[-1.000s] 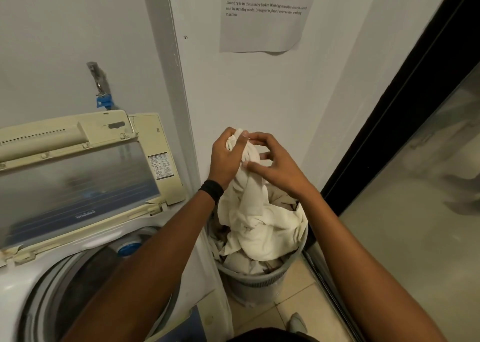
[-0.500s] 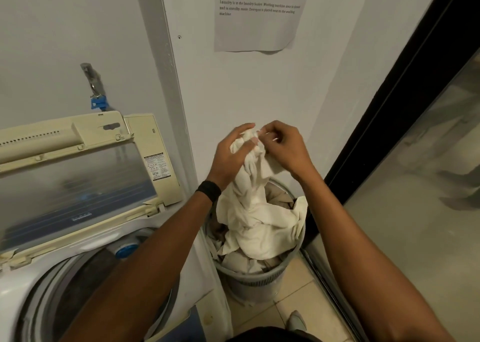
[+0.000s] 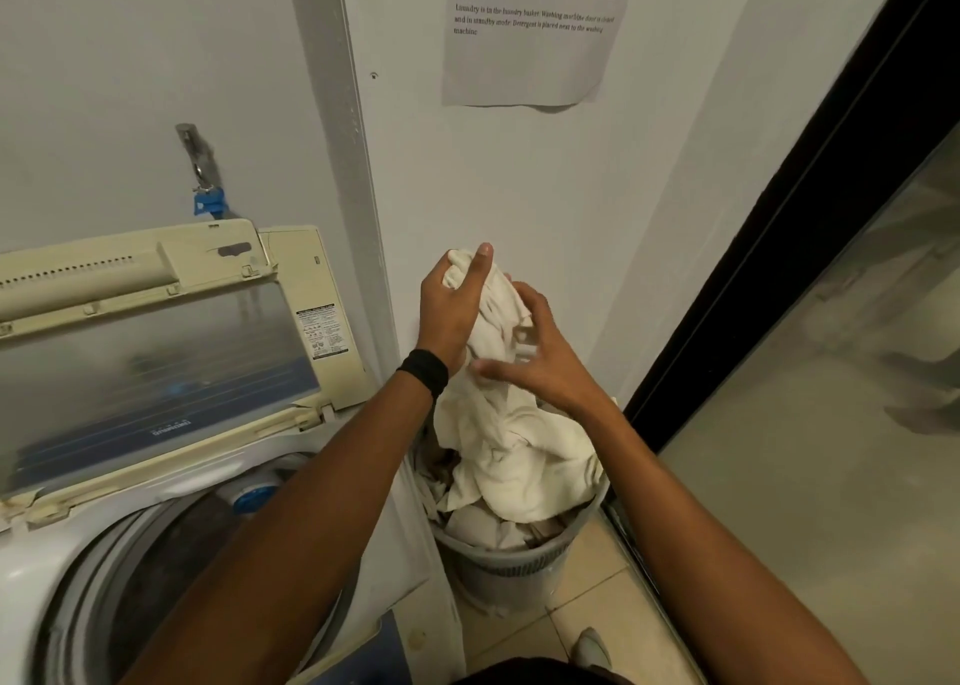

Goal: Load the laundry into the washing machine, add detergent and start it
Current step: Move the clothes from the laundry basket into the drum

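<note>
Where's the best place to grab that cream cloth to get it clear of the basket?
Grip the bunched top of the cream cloth, from above. The left hand already clutches it there, and the right hand is open beside it. The rest hangs down into the basket, so a high grip probably lifts it free.

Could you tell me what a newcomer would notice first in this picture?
Both hands, left hand and right hand, lift a cream cloth from the grey basket at centre. At lower left, the washer stands with its lid raised.
</note>
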Motion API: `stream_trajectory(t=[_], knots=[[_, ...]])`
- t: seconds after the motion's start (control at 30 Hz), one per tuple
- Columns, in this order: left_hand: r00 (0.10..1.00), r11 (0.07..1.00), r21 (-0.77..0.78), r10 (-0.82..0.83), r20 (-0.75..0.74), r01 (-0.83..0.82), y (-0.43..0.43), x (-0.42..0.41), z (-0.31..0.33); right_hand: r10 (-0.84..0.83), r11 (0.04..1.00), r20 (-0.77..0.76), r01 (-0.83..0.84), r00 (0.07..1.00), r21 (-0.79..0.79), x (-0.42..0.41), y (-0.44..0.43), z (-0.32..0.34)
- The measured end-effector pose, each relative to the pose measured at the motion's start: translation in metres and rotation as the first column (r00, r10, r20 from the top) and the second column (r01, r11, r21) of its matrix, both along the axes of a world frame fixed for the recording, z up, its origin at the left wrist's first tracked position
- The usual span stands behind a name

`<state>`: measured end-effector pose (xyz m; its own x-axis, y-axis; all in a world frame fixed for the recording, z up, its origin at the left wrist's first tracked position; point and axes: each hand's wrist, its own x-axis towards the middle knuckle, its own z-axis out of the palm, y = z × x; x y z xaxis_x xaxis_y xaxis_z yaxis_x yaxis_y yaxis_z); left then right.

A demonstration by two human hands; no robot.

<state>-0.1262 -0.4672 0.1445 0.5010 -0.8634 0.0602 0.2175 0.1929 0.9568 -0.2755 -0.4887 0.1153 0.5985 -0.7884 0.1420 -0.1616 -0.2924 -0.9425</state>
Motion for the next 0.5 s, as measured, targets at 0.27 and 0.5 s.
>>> stream_trajectory(t=[0.27,0.5], knots=[[0.996,0.996,-0.027,0.088,-0.035,-0.089,-0.017,-0.003,0.044,-0.101,0.994,-0.188,0.106,0.977,0.014,0.023,0.008,-0.065],[0.775,0.938,-0.149,0.343,0.530,-0.313,-0.007,0.044,0.030,-0.105,0.992,-0.242,0.085,0.965,-0.093,-0.019,-0.015,-0.051]])
